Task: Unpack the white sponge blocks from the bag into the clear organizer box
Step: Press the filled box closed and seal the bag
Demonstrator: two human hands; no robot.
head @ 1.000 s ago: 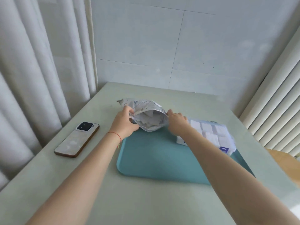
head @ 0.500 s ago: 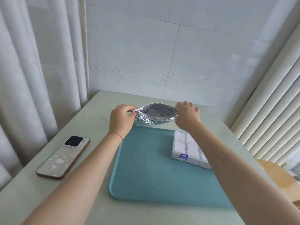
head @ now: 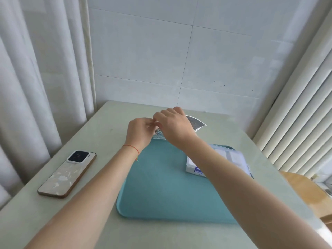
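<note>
A silver foil bag [head: 195,123] lies at the far edge of the teal tray [head: 161,186], mostly hidden behind my hands. My left hand [head: 142,132] and my right hand [head: 172,126] meet at the bag's left end, fingers curled and pinching its top edge. The clear organizer box [head: 235,157] with white sponge blocks inside sits on the tray's right side, partly covered by my right forearm. No sponge blocks show inside the bag.
A phone [head: 67,174] lies face down on the pale table [head: 89,221] to the left. White curtains hang at the left, blinds at the right, a tiled wall behind. A wooden chair [head: 309,194] stands at the table's right edge.
My right hand has slid left along the bag's top edge to meet my left hand. The bag's mouth, open before, now looks flattened.
</note>
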